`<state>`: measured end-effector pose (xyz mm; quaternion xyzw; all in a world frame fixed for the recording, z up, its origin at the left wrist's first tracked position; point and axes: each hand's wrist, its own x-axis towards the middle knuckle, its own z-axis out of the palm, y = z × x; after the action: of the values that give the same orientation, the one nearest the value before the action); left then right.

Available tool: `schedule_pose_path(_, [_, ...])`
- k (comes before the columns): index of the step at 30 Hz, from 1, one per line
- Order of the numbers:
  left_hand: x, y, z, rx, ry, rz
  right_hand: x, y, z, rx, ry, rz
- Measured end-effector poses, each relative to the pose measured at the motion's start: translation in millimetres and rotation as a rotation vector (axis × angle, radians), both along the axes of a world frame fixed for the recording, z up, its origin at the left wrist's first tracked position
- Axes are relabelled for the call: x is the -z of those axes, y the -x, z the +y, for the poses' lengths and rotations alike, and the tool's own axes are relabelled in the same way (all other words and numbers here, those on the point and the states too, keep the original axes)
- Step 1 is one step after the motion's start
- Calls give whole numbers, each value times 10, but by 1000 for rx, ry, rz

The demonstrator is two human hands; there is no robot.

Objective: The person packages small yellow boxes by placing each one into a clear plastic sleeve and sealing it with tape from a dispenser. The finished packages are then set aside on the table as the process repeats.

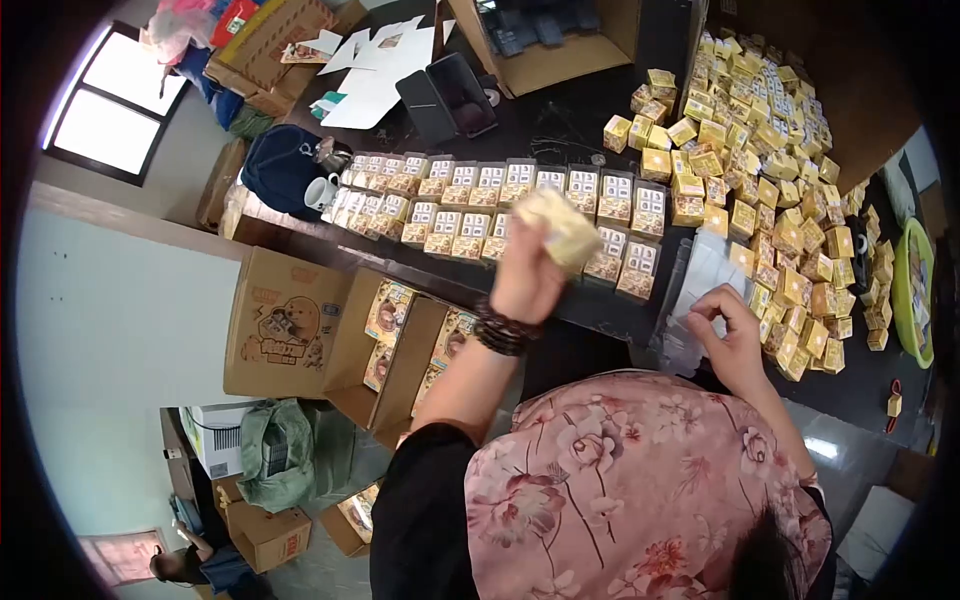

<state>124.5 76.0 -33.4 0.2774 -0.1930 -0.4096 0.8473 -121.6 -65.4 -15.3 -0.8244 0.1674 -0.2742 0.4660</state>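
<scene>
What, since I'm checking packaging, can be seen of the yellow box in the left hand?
The yellow box looks small, angular and pale yellow with lighter patches, perhaps card. Motion blur hides any print, and whether it is open or sealed cannot be told. It sits tilted in the grip of the left hand, the only thing seen touching it, and appears raised above the rows of packs on the dark table.

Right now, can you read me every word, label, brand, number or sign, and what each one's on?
No text reads clearly.
Large carton: printed lettering, too blurred.
Lower-left carton: red lettering, too small.
Rowed boxes: labels too small.
Heaped boxes: print too small.
Yellow box in the left hand: too blurred.
</scene>
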Motion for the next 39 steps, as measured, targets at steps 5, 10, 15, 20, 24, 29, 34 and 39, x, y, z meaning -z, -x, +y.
schedule_pose_path(5, [102, -2244, 855, -935, -775, -770, 272, 273, -185, 209, -64, 47])
schedule_pose_path(10, [251, -3783, 1368, -991, -1442, -1342, 411, 449, -259, 335, -127, 115])
schedule_pose_path(15, [157, -4191, 1300, -1118, -1541, -1563, 433, 488, -250, 401, -77, 224])
schedule_pose_path(20, [276, -4223, 1203, -1176, -1771, -1396, 360, 474, -254, 420, -100, 284])
schedule_pose_path(24, [445, -4401, 1331, -938, -1842, -1415, 369, 469, -265, 393, -60, 293])
schedule_pose_path(29, [610, -4614, 1410, -730, -1938, -1361, 307, 457, -234, 378, -91, 346])
schedule_pose_path(34, [349, -3804, 939, -1169, -1894, -1375, 306, 480, -203, 379, -109, 328])
schedule_pose_path(39, [26, -1651, -21, -757, -697, -1464, 373, 534, -216, 405, -73, 272])
